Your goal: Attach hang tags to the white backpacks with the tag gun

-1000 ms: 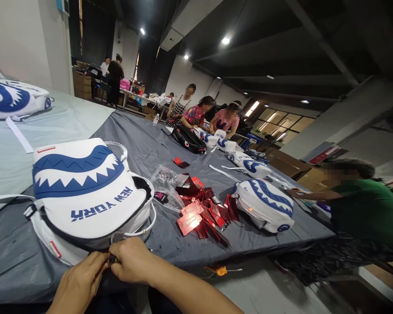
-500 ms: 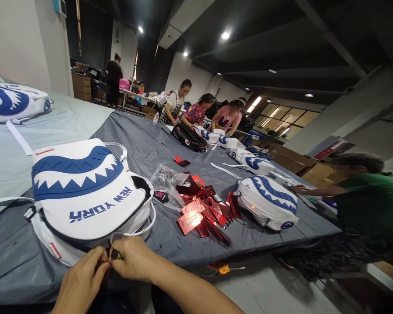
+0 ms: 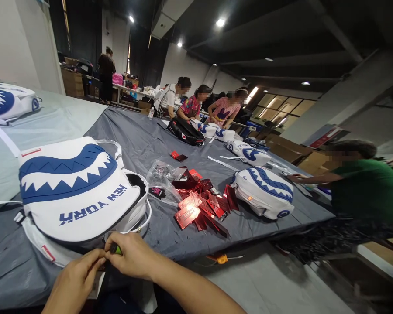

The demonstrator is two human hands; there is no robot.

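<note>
Just in front of me a white backpack [image 3: 85, 218] with a blue shark-mouth pattern and "NEW YORK" lettering lies on the table. At its near edge my left hand [image 3: 75, 277] is closed in a pinch; what sits between the fingertips is hidden. My right hand [image 3: 131, 255] is closed around a small tool with a black and green handle [image 3: 115, 249], of which only the end shows. Its fingertips meet those of my left hand. Below the left hand a pale card [image 3: 97, 284] shows in part.
Red shiny hang tags [image 3: 196, 207] lie in a pile right of the backpack, beside a clear plastic bag [image 3: 162, 174]. Another white backpack [image 3: 262, 192] lies beyond them. A person in green [image 3: 363, 183] leans in at right; several people work across the dark-covered table [image 3: 131, 126].
The view has shifted slightly, so the scene sits a little further left. A pale card has come into sight under my left hand. Both hands stay together at the backpack's edge.
</note>
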